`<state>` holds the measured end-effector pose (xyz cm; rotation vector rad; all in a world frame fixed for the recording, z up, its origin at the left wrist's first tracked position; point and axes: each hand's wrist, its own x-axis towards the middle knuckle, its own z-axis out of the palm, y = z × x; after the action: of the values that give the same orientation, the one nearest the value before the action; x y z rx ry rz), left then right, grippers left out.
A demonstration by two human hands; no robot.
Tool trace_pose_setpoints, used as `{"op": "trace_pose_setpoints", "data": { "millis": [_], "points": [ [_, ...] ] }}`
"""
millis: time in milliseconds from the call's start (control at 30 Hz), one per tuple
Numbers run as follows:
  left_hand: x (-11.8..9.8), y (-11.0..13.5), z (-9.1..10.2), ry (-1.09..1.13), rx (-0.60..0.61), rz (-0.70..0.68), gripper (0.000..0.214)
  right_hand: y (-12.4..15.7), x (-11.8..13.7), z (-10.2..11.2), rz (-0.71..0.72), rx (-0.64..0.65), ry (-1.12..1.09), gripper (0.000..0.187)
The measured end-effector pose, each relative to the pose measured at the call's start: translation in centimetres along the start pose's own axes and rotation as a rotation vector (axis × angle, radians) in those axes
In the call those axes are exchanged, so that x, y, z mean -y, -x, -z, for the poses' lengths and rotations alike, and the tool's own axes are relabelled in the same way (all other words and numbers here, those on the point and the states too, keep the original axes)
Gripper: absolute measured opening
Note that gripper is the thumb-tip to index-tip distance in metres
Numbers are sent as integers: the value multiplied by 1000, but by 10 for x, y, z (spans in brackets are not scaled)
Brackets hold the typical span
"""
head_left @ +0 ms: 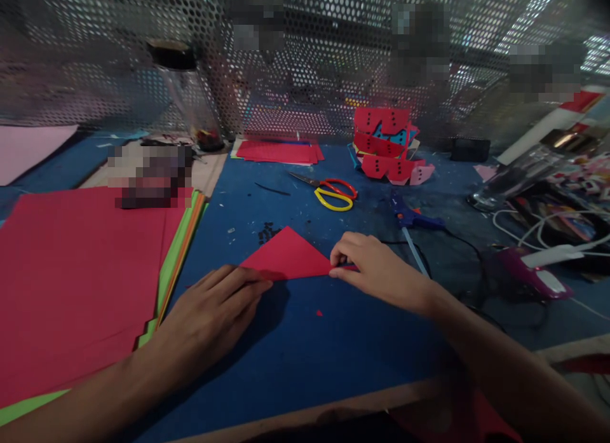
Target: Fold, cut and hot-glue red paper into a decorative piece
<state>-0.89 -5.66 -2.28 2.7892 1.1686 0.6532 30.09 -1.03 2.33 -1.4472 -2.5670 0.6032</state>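
Observation:
A red paper triangle (288,258) lies folded on the blue table top (305,341). My left hand (216,309) rests flat on the triangle's left corner, fingers stretched out and pressing the fold. My right hand (376,268) pinches the triangle's right corner between thumb and fingers. Both forearms reach in from the bottom of the head view.
A stack of red, green and orange paper sheets (81,278) lies at the left. Red-and-yellow scissors (331,192), a blue glue gun (412,220), finished red paper pieces (388,147), more red sheets (279,152) and cables (548,233) lie behind. A perforated metal screen (305,55) closes the back.

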Motion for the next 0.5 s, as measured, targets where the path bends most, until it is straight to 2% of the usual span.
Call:
{"op": "trace_pose_setpoints", "data": {
  "millis": [133, 233, 333, 433, 500],
  "points": [
    [-3, -1, 3, 40, -51, 24, 26, -2, -1, -1, -7, -2, -50, 9],
    [-6, -1, 8, 156, -102, 116, 23, -1, 0, 5, -53, -5, -128, 9],
    [-11, -6, 15, 365, -106, 353, 17, 1, 2, 10, -106, -28, -277, 7],
    [-14, -16, 19, 607, -41, 617, 26, 2, 8, 10, -127, -78, -411, 7],
    [-16, -26, 20, 795, -4, 724, 30, 3, 13, 8, -111, -109, -476, 6]
  ]
}}
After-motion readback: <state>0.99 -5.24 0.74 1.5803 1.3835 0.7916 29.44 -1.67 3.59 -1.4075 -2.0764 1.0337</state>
